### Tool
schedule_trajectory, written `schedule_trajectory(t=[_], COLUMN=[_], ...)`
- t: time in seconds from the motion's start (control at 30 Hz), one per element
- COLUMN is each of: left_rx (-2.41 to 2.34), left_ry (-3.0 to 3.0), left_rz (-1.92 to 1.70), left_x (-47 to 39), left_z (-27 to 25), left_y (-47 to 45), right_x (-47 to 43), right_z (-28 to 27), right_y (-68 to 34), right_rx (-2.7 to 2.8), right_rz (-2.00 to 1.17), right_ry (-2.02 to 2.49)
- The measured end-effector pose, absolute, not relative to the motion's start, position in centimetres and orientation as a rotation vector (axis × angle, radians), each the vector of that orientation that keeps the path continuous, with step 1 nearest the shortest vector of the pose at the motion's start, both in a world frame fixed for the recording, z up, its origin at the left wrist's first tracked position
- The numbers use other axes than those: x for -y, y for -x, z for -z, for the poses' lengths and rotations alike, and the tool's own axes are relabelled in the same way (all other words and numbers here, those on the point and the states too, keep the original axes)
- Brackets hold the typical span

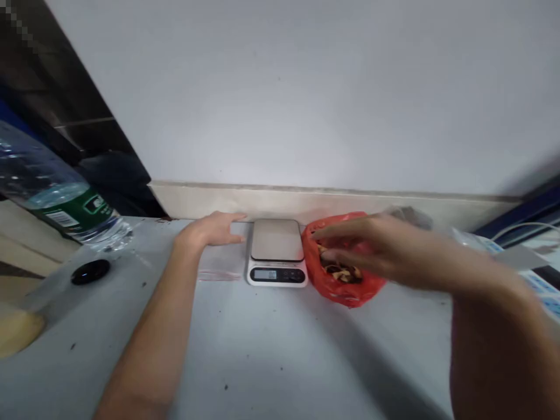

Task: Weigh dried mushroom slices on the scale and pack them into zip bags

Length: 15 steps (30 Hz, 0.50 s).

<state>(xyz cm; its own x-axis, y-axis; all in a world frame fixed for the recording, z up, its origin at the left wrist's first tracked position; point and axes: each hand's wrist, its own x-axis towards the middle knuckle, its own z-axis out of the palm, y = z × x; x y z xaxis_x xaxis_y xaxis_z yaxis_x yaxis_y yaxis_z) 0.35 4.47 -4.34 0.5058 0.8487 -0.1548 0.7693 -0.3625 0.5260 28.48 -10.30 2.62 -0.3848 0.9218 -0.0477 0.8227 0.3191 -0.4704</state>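
A white kitchen scale [276, 240] with a metal plate and a lit display stands near the wall. My left hand [213, 228] rests just left of it, thumb and fingers spread, holding nothing. Below that hand, a clear zip bag [219, 275] with a reddish seal line lies flat on the table. To the right of the scale sits an opened red plastic bag [350, 294]. Inside are dark brown and pale dried pieces [343, 274] whose kind I cannot make out. Over its mouth is my right hand [371, 242], blurred by motion, thumb apart from the fingers.
A large water bottle [74, 204] with a green label stands at the left, near a black oval object [90, 272]. A yellowish round thing [20, 332] lies at the left edge. Clear plastic [411, 217] is behind my right hand. A white wall [280, 105] bounds the table's back.
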Motion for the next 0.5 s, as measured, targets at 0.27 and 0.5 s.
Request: schedule_trajectory(t=[0.27,0.5], left_rx=[-0.573,-0.352], left_ry=[-2.607,-2.845], left_rz=[-0.419,-0.025], left_x=[2.5,5.2], left_z=[0.8,4.3], left_y=[-11.3,-15.8], right_x=[10.6,10.4], right_z=[-2.2,0.8], right_y=[-38.9,-45.3], right_rx=[1.623,1.313], right_rz=[-0.286,-0.322], right_ry=[2.276,2.452])
